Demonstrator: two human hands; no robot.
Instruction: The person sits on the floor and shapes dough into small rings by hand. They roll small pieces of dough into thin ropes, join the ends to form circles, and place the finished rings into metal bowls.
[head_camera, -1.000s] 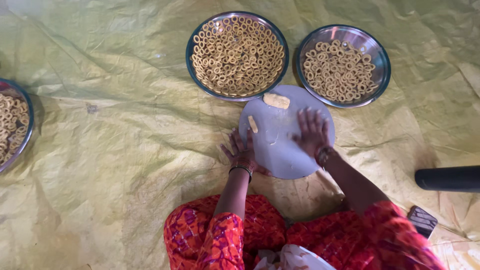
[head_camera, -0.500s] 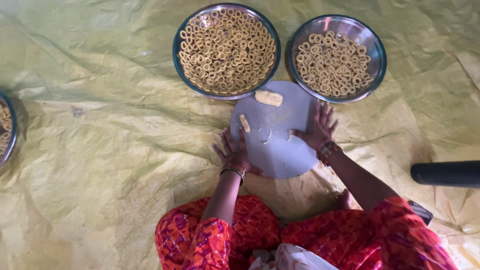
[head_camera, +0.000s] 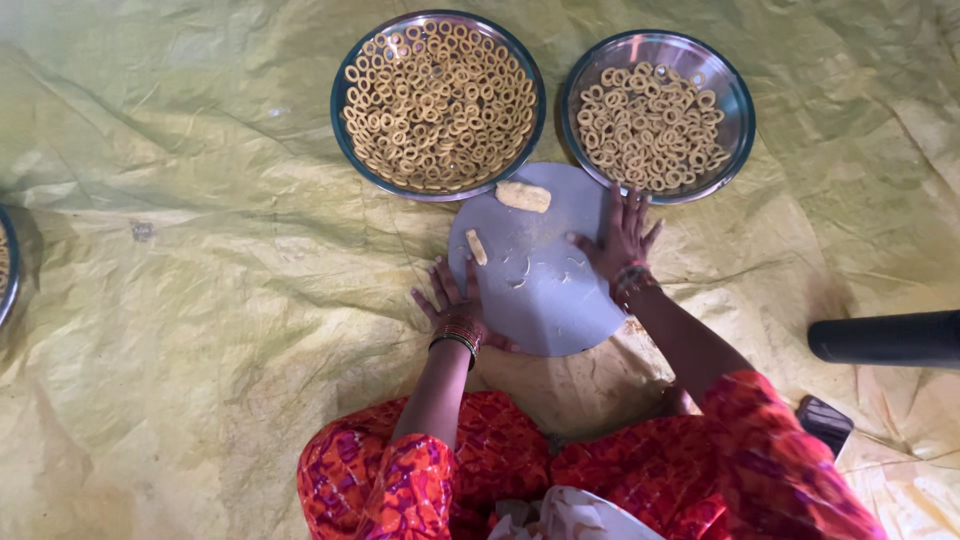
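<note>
A round grey board (head_camera: 545, 310) lies on the yellow sheet in front of my knees. My left hand (head_camera: 449, 298) rests flat at the board's left edge, fingers spread, bangles on the wrist. Fingers apart, my right hand (head_camera: 620, 237) presses flat on the board's upper right part. On the board lie a larger dough lump (head_camera: 523, 196) at the far edge, a small dough piece (head_camera: 477, 246) near my left hand, and a thin curled dough strand (head_camera: 516, 277) in the middle. Neither hand holds anything that I can see.
Two steel plates stand beyond the board: the left plate (head_camera: 337, 110) is full of dough rings, the right plate (head_camera: 737, 92) partly filled. Another plate (head_camera: 6, 270) shows at the left edge. A black cylinder (head_camera: 885, 339) and a dark object (head_camera: 825, 421) lie at the right.
My right hand has slid from the board's middle toward its right edge, uncovering the thin dough strand. My left hand has stayed at the left edge.
</note>
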